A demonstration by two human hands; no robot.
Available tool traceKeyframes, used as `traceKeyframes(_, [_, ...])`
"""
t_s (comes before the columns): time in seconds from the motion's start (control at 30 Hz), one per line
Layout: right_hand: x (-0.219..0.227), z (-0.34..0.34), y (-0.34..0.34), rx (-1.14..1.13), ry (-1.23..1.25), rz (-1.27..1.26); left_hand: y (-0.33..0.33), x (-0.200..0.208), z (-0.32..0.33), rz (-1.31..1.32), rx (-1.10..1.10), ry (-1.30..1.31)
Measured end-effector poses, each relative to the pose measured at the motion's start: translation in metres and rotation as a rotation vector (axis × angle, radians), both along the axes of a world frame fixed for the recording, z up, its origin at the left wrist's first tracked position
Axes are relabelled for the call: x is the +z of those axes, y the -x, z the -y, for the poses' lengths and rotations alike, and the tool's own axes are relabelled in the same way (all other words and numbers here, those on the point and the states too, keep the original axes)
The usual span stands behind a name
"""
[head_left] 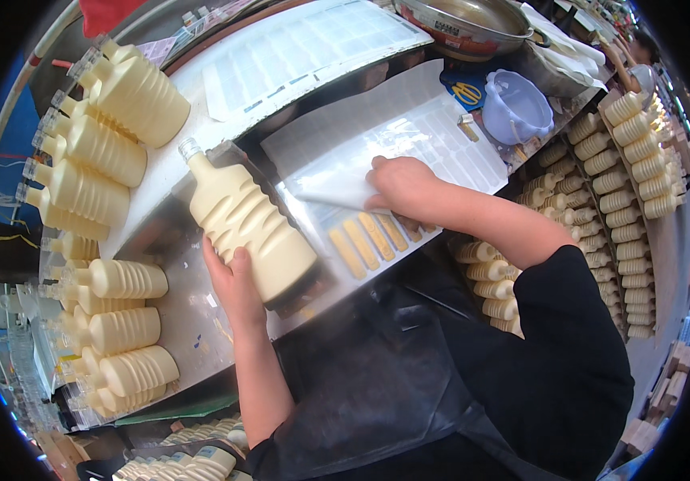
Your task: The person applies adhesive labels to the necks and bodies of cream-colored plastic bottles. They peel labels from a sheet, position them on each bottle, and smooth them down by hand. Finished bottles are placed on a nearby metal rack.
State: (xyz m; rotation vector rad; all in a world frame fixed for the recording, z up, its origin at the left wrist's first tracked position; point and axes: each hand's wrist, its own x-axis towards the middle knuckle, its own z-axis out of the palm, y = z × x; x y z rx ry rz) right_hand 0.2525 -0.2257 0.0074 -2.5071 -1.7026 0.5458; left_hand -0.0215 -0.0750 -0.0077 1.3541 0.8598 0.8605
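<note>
left hand [236,282] grips a cream bottle [244,216] while right hand [406,189], apart, pinches a translucent sheet [341,184], seemingly peeled only partly off gold strips [376,236]

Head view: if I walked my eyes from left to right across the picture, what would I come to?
Stacked cream bottles → a held cream bottle → the person's right hand → a lavender bowl → another person in the background.

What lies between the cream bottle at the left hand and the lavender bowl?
In the head view, the translucent sheet lies between them, its near part raised in the right hand; a small tan-and-silver item sits close to the bowl.
</note>
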Motion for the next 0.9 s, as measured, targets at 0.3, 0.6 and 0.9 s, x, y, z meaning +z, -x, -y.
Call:
traceKeyframes(0.3, [0.015,-0.025,0.026,0.089,0.046,0.061,0.004,-0.007,-0.004,0.026,-0.019,0.013])
traceKeyframes(0.6, [0.025,-0.018,0.008,-0.174,-0.186,0.266,0.008,0.000,-0.001,-0.004,-0.017,-0.025])
traceKeyframes(0.9, [-0.036,0.065,-0.099,-0.809,-0.644,0.146,0.007,-0.007,-0.003,0.033,-0.029,-0.008])
